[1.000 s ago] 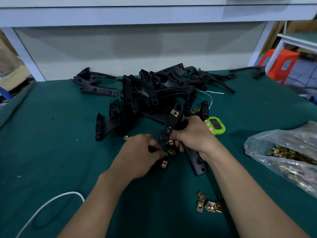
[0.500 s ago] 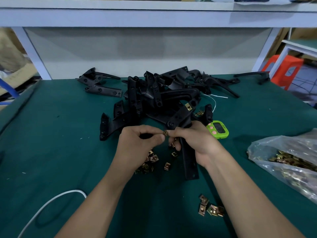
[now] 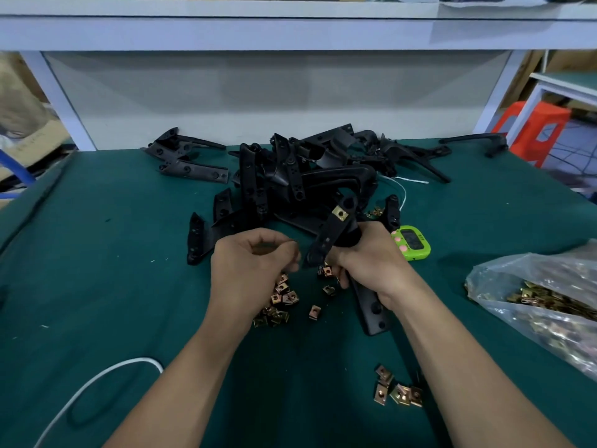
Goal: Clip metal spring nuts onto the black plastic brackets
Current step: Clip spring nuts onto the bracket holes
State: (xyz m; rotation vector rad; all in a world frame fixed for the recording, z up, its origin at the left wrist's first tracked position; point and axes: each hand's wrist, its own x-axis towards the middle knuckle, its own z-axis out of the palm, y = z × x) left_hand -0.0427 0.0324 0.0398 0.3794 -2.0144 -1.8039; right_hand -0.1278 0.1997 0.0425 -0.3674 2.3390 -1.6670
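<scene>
The right hand grips a black bracket held tilted above the green table, with one spring nut clipped near its upper end. The left hand is curled just beside the bracket's lower tip; whether it pinches anything, I cannot tell. Loose nuts lie below both hands, in front of the pile of brackets.

Bracket pile behind loose nuts; bag right.
</scene>
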